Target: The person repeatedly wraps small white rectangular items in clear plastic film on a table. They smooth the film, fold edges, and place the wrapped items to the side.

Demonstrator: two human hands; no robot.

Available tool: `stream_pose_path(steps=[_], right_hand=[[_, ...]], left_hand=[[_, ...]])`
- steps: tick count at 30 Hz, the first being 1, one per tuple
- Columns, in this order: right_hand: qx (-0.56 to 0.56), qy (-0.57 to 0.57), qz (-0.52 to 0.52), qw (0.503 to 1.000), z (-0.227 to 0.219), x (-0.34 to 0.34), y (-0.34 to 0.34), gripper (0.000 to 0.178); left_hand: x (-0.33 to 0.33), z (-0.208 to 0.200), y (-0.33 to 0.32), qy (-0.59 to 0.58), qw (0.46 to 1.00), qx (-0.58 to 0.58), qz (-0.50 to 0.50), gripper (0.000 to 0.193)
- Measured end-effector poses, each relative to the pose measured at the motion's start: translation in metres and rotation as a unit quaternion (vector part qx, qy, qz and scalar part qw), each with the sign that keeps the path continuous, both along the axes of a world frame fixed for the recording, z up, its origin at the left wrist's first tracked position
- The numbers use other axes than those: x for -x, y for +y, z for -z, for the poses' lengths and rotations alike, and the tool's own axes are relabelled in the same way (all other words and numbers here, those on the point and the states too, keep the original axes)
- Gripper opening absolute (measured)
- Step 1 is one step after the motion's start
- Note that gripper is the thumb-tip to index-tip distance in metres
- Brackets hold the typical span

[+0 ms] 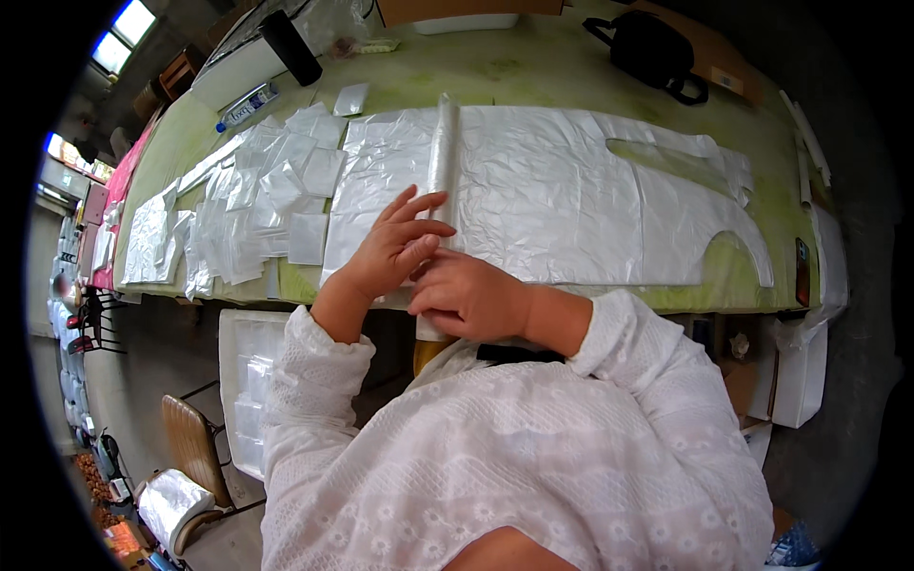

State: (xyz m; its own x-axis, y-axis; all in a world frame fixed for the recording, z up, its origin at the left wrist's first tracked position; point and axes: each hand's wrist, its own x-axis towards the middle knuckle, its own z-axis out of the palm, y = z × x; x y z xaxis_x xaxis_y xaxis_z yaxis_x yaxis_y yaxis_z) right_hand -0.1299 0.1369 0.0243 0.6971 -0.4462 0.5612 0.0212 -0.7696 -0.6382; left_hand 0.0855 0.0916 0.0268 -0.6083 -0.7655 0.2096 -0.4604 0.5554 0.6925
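A clear plastic sheet (pixel 543 190) with cutouts and strap-like ends at its right, apron-like in outline, lies flat and crinkled on the table. Across it, from the far edge toward me, runs a narrow folded or rolled band of plastic (pixel 444 143). My left hand (pixel 395 243) is over the near part of that band, fingers stretched and apart. Close against its thumb is my right hand (pixel 466 295), fingers curled at the near table edge; what they hold, if anything, is hidden. Several folded plastic packets (pixel 276 181) lie in a loose pile to the left.
On the green-covered table (pixel 495 71) are a water bottle (pixel 248 105), a black cylinder (pixel 290 48), a black bag (pixel 652 52) and a phone (pixel 802 271) at the right edge. A chair (pixel 195 443) and a white tray of packets (pixel 249 400) stand at lower left.
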Motion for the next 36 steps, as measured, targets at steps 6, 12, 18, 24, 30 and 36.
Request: stream_pose_path(steps=[6,12,18,24,30,36], right_hand=[[-0.04,-0.052,0.055,0.996,0.007,0.03,0.031,0.019],[-0.063,-0.058,0.036,0.996,0.013,0.049,0.042,0.02],[-0.081,-0.077,0.058,0.992,0.022,0.058,0.046,0.021],[-0.075,-0.072,0.068,0.992,0.025,0.066,0.048,0.02],[-0.201,-0.062,0.096,0.973,0.015,0.075,0.055,0.034],[-0.542,-0.14,0.055,0.827,0.017,0.072,0.06,0.082]], left_hand=[[0.0,-0.022,0.024,-0.175,0.938,0.203,-0.218,0.049],[-0.02,0.001,0.02,-0.287,0.912,0.047,-0.288,0.068],[-0.038,0.005,0.0,-0.293,0.874,0.033,-0.385,0.077],[-0.046,-0.015,-0.018,-0.327,0.85,-0.022,-0.412,0.08],[0.0,0.0,-0.014,0.102,0.941,-0.076,-0.312,0.073],[0.12,-0.027,-0.008,0.442,0.808,-0.291,-0.258,0.076]])
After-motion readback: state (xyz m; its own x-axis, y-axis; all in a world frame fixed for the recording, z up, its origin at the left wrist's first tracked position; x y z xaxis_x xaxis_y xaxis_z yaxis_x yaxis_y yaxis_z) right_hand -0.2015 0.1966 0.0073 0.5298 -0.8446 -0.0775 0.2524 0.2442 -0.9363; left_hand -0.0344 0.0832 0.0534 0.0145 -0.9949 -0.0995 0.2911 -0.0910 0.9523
